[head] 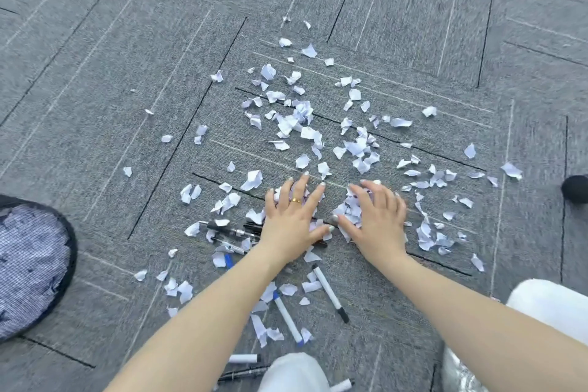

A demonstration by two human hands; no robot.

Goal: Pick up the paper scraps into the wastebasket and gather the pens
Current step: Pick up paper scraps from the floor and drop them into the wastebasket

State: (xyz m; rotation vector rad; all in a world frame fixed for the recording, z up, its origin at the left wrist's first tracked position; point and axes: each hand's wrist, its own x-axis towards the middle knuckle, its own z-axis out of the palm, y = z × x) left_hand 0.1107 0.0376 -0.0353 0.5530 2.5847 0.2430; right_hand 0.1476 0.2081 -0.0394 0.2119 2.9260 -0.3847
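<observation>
Head view: we are pressing both hands palm-down on the grey carpet (95, 89), fingers spread. Left hand (292, 219) is lying over paper scraps (318, 137) and the black pens (229, 229); right hand (375, 219) is covering a small scrap heap. More scraps are lying beyond both hands. White markers (331, 293) are lying nearer us. Mesh wastebasket (31, 264) is sitting far left.

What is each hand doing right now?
Left hand: open, fingers spread over paper scraps.
Right hand: open, cupped over scraps.
</observation>
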